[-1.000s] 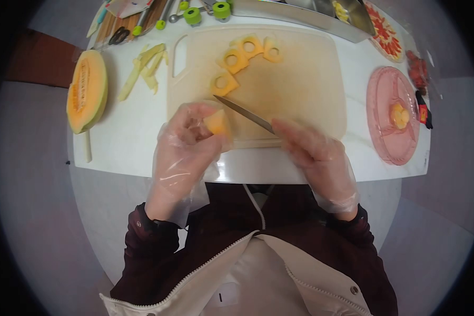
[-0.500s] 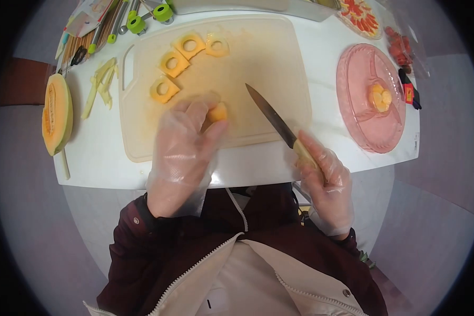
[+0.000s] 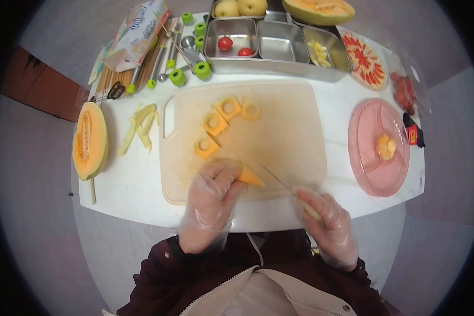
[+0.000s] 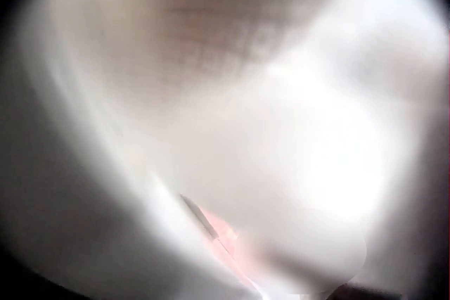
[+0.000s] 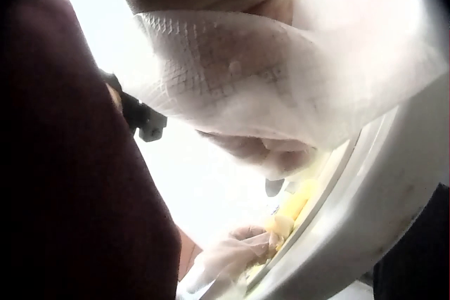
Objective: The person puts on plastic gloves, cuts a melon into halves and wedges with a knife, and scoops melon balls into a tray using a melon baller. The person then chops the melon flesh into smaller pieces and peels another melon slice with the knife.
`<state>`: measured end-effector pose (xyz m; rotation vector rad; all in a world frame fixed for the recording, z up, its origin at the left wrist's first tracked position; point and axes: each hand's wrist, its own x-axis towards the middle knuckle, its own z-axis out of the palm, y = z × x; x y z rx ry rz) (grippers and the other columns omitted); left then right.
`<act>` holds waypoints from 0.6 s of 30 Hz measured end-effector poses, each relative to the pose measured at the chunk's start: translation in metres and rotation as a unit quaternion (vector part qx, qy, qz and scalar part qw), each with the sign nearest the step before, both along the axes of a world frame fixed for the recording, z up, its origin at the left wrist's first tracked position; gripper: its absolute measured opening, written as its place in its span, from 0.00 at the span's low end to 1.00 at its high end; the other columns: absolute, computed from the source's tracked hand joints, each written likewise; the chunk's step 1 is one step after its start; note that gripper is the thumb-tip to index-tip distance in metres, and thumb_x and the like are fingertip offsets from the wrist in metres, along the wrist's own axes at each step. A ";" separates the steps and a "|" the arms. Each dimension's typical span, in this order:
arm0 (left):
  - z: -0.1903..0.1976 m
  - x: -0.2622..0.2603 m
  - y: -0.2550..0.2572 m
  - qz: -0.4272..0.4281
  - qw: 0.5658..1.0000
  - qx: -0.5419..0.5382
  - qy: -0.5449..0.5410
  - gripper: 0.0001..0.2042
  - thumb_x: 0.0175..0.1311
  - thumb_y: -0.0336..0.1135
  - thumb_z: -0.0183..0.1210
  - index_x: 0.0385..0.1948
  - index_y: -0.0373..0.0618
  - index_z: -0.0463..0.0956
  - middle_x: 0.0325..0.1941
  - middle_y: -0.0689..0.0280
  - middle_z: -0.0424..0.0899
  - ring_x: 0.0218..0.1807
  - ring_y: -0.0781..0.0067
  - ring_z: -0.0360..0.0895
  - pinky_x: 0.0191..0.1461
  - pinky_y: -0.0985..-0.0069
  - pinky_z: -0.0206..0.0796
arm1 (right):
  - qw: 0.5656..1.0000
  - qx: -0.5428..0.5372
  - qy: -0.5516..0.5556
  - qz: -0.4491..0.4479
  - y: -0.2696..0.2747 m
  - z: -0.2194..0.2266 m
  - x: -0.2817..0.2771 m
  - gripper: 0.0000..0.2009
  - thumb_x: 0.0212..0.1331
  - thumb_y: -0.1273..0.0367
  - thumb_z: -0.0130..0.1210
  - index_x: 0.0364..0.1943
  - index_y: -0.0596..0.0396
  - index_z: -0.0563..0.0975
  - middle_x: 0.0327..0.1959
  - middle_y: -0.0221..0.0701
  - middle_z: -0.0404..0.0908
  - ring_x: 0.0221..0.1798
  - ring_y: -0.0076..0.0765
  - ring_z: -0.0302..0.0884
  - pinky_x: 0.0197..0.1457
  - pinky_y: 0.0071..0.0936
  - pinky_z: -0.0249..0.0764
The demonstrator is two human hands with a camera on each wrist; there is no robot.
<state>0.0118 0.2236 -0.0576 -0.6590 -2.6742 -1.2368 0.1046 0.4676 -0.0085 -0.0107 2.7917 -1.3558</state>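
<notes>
In a clear plastic glove, the left hand (image 3: 210, 203) pinches an orange melon piece (image 3: 251, 176) low over the cutting board (image 3: 284, 121). The gloved right hand (image 3: 329, 226) grips the pale handle of a knife (image 3: 277, 178), its blade pointing up and left, with the tip just right of the melon piece. Several melon pieces with round holes (image 3: 214, 122) lie in an arc on the board. Blurred plastic fills most of the left wrist view. The right wrist view shows the right hand (image 5: 246, 89) above and the left hand (image 5: 235, 254) below.
A halved melon (image 3: 90, 141) and peel strips (image 3: 138, 127) lie left of the board. At right stands a pink divided plate (image 3: 363, 147) with melon in its centre. Behind are metal trays (image 3: 279, 67), green-capped tools (image 3: 177, 78) and a plate of red and pale pieces (image 3: 364, 60).
The head view has shifted, bringing more of the metal trays into sight. The left hand still holds its melon piece, now tilted differently, and the knife has come closer to it.
</notes>
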 end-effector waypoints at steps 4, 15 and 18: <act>-0.007 0.004 -0.001 0.025 0.999 0.008 -0.044 0.12 0.55 0.26 0.70 0.43 0.41 0.85 0.45 0.52 0.87 0.43 0.49 0.84 0.46 0.62 0.76 | 1.000 0.019 -0.006 0.018 -0.002 0.010 -0.003 0.25 0.59 0.79 0.63 0.63 0.46 0.81 0.44 0.38 0.82 0.43 0.47 0.81 0.47 0.36 0.78; -0.014 0.007 -0.006 0.044 0.997 0.049 -0.041 0.10 0.58 0.27 0.70 0.41 0.43 0.83 0.41 0.56 0.85 0.43 0.49 0.82 0.45 0.59 0.75 | 0.999 0.008 -0.052 0.001 -0.012 0.015 -0.002 0.22 0.58 0.79 0.65 0.58 0.50 0.85 0.36 0.35 0.82 0.34 0.38 0.79 0.40 0.31 0.77; -0.018 0.005 -0.007 0.048 0.997 0.041 -0.034 0.09 0.58 0.27 0.70 0.40 0.44 0.83 0.40 0.56 0.85 0.42 0.48 0.82 0.45 0.59 0.75 | 0.999 0.035 -0.011 0.014 -0.006 -0.003 -0.001 0.22 0.59 0.80 0.65 0.59 0.51 0.85 0.34 0.33 0.81 0.32 0.37 0.78 0.40 0.30 0.77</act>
